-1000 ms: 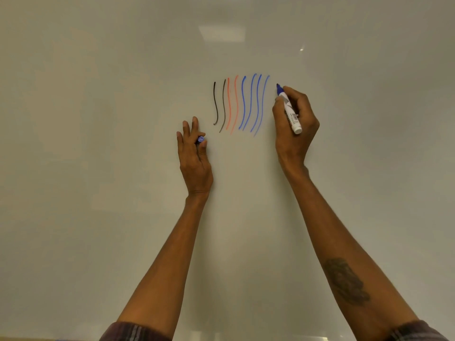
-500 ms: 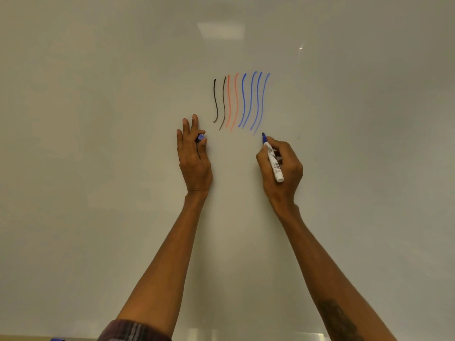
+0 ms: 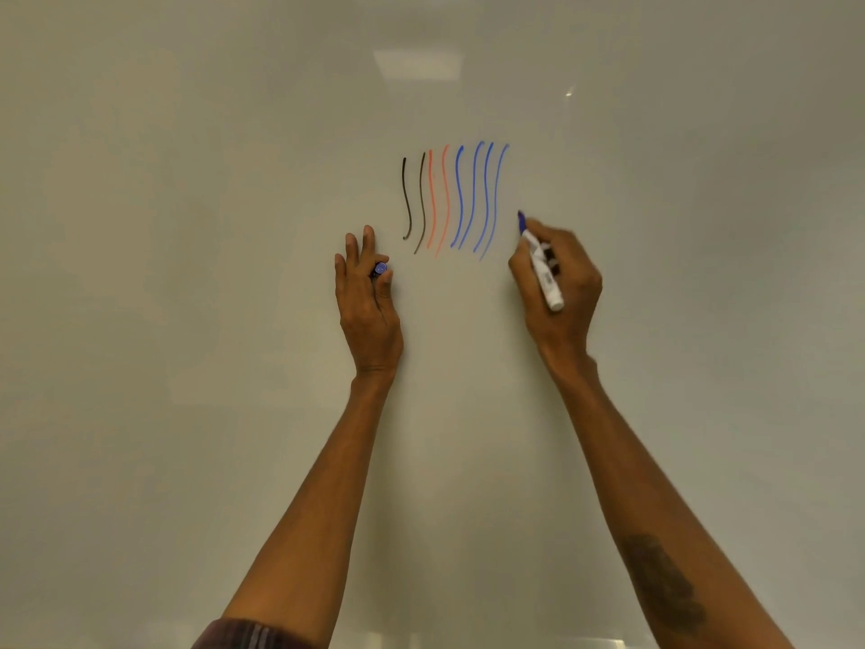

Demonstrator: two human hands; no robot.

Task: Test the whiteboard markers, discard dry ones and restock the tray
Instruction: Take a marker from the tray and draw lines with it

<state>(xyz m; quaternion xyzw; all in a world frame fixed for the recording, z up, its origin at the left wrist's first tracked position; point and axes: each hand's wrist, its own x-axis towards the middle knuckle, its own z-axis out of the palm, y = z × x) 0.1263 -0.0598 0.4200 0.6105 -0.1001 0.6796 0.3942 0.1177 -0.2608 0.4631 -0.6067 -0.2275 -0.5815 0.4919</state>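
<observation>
- We face a whiteboard (image 3: 187,320) that fills the whole view.
- Our right hand (image 3: 561,292) is curled around a marker (image 3: 543,274), just right of the drawn lines.
- Our left hand (image 3: 370,316) sits below and left of the lines, its long fingers straight up along the board, pinching a blue cap (image 3: 380,269) against the thumb.
- The lines stand side by side: two black lines (image 3: 406,199), two red lines (image 3: 431,199) and four blue lines (image 3: 472,194), all wavy and upright.
- The marker has a white barrel, and its blue tip points up near the last blue line; we cannot tell whether it touches the board.
</observation>
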